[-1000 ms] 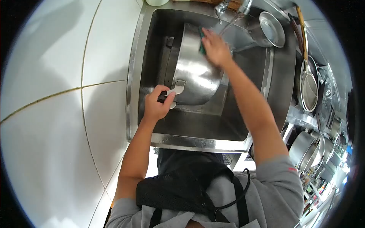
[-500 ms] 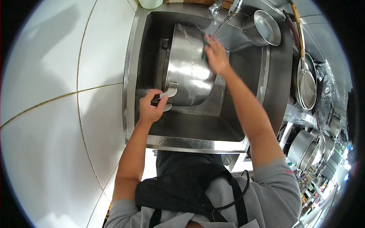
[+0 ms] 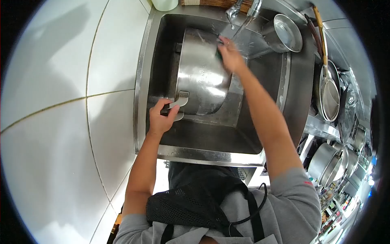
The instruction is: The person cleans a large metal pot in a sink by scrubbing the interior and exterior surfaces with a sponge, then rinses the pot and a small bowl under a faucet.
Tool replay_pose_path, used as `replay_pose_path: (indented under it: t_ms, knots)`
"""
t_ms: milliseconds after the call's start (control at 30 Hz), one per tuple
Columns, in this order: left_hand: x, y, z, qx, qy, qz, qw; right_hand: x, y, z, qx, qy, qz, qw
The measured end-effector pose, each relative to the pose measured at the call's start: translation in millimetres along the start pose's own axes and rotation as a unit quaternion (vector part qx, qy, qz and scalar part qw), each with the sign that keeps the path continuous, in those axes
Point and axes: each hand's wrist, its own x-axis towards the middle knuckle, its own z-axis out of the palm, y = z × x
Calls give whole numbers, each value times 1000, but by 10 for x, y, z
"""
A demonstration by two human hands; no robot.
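The pot [image 3: 202, 81] lay tipped on its side in the sink [image 3: 207, 137], between both hands, its axis apparently running left to right with the rim leftward. The left hand [image 3: 161, 118] was wrapped round the near handle [image 3: 184, 99]; the right hand [image 3: 232, 57], nearer the pot's far right edge, rested over a green scrubber [image 3: 219, 53], though blur hid whether its fingers were closed on it.

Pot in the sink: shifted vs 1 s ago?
Yes, slightly: judged against the sink, the pot has moved left, its open rim now closer to the sink's left wall.
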Motion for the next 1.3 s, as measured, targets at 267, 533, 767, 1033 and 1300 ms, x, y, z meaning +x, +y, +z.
replay_pose_path:
  t_ms: [267, 533, 767, 1033, 1300]
  knots:
    - [-166, 9, 24, 2, 25, 3, 1000, -588, -36, 61, -23, 88, -99, 991]
    - [-540, -93, 399, 1, 71, 8, 997, -399, -314, -1842, -125, 207, -86, 967]
    - [-565, 105, 542, -4, 27, -37, 999, 156, -284, -2135, -282, 166, -158, 932]
    - [243, 416, 720, -69, 31, -119, 990, 17, -1219, -1463, 282, -342, -16, 896]
    - [517, 351, 1214, -340, -102, -93, 930, 93, -1253, -1559, 227, -323, 31, 918]
